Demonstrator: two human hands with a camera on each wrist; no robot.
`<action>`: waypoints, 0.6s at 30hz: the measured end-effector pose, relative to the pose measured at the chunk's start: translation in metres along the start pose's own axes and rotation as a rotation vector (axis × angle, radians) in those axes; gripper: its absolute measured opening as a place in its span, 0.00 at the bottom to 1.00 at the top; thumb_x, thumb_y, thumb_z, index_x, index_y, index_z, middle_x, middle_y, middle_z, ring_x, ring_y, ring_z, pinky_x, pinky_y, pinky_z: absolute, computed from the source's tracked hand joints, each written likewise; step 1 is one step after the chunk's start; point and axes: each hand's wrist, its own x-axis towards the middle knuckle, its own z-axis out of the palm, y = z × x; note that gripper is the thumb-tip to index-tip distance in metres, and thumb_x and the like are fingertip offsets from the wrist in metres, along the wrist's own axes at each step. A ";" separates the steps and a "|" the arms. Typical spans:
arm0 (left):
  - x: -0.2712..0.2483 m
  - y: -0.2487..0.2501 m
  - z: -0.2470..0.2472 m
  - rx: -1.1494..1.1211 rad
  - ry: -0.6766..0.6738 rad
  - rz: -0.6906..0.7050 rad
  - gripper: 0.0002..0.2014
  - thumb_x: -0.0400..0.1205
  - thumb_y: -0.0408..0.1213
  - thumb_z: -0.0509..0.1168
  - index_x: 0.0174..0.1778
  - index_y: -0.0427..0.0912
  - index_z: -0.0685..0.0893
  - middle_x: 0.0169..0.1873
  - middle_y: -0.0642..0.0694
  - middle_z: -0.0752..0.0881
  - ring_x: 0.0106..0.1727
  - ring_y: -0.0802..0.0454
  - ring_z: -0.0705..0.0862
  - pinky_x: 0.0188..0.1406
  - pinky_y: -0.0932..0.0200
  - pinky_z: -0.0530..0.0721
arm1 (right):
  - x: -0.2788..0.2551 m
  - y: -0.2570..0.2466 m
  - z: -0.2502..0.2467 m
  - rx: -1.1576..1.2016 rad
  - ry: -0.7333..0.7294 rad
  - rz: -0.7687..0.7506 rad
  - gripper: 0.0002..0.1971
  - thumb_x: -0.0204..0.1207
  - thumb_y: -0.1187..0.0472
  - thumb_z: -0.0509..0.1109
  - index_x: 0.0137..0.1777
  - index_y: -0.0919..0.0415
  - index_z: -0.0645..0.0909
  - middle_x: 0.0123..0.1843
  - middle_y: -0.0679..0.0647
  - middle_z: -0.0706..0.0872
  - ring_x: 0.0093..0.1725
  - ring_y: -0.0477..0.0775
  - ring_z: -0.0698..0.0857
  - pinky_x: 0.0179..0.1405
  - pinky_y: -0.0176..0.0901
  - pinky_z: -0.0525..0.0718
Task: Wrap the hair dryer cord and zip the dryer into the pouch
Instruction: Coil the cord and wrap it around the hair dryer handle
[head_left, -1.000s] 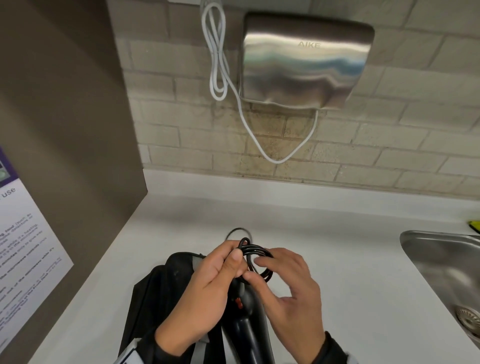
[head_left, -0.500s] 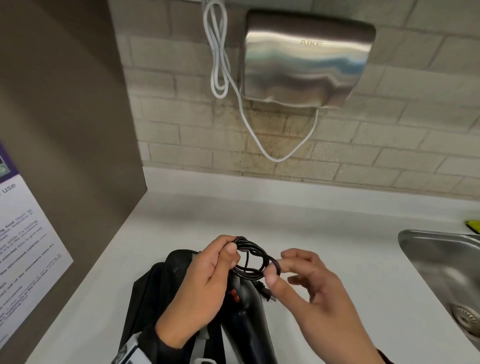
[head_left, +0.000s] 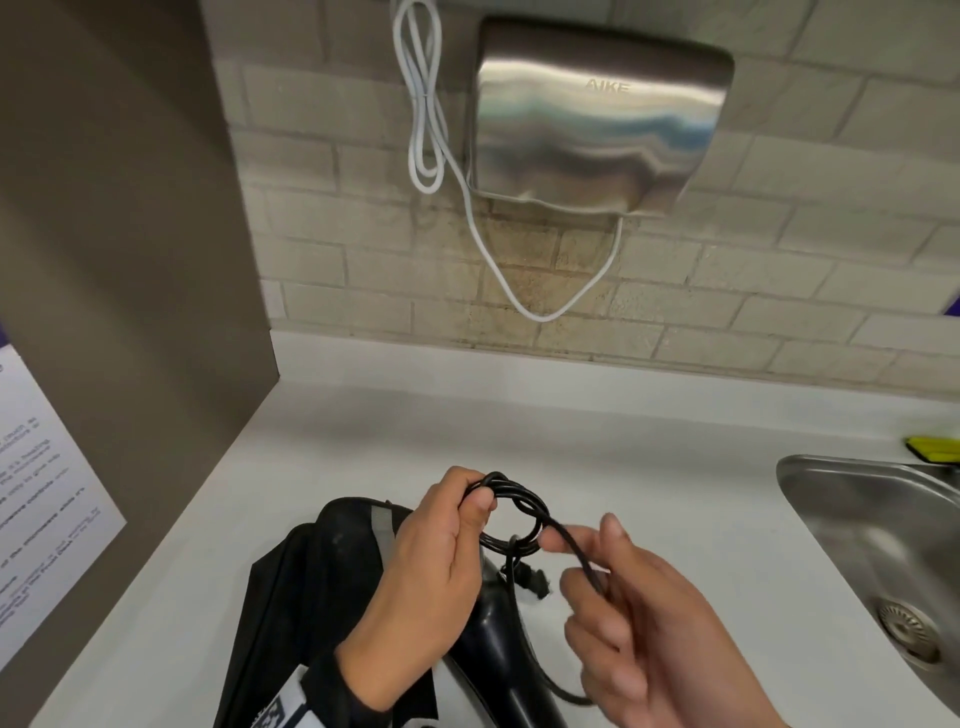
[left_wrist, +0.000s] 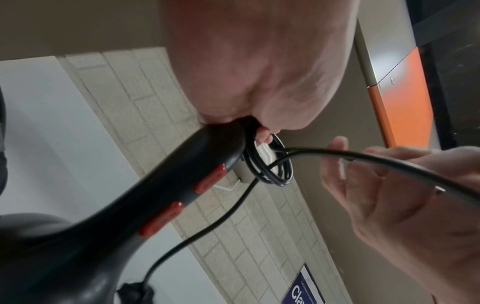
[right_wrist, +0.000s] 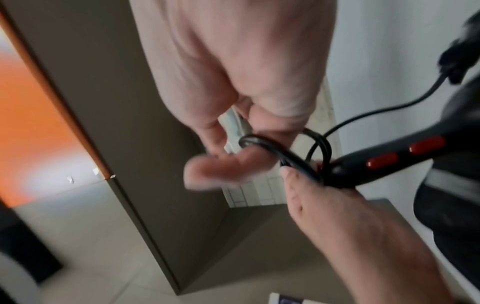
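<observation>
The hair dryer (head_left: 498, 639) is held above a black pouch (head_left: 311, 587) that lies on the white worktop (head_left: 649, 457), its cord (head_left: 514, 514) gathered into a small coil at the end of the handle. Only the left wrist view shows the two red switches (left_wrist: 210, 181) on the handle and the loose strand of cord running down to the plug (left_wrist: 135, 290); the head view alone shows the pouch under the dryer, the steel sink (head_left: 883, 545) to the right and the hand dryer (head_left: 597, 119) on the brick wall. The left hand (head_left: 415, 587) grips the handle end, thumb and fingers curled round the coil. The right hand (head_left: 649, 623) has its fingers loosely curled, and one strand of cord passes between thumb and forefinger.
</observation>
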 end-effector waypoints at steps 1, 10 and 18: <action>0.001 0.001 0.000 0.006 0.010 -0.001 0.13 0.86 0.56 0.48 0.47 0.59 0.75 0.36 0.51 0.84 0.40 0.51 0.84 0.46 0.42 0.85 | -0.002 0.000 -0.005 -0.053 -0.077 -0.005 0.24 0.62 0.50 0.85 0.49 0.69 0.87 0.22 0.58 0.77 0.15 0.55 0.78 0.15 0.39 0.80; 0.003 0.000 -0.002 0.015 0.053 -0.033 0.16 0.87 0.55 0.48 0.46 0.53 0.76 0.34 0.45 0.83 0.36 0.47 0.83 0.45 0.43 0.85 | -0.014 0.019 -0.049 -0.019 -0.376 -0.142 0.15 0.83 0.81 0.57 0.66 0.71 0.76 0.51 0.66 0.88 0.55 0.69 0.89 0.62 0.51 0.84; 0.004 0.003 -0.002 0.052 0.048 -0.020 0.13 0.87 0.50 0.48 0.43 0.54 0.75 0.29 0.51 0.78 0.28 0.60 0.74 0.31 0.69 0.73 | -0.022 0.011 -0.061 0.220 -0.255 -0.039 0.22 0.91 0.67 0.38 0.79 0.80 0.54 0.52 0.63 0.76 0.25 0.48 0.68 0.23 0.40 0.64</action>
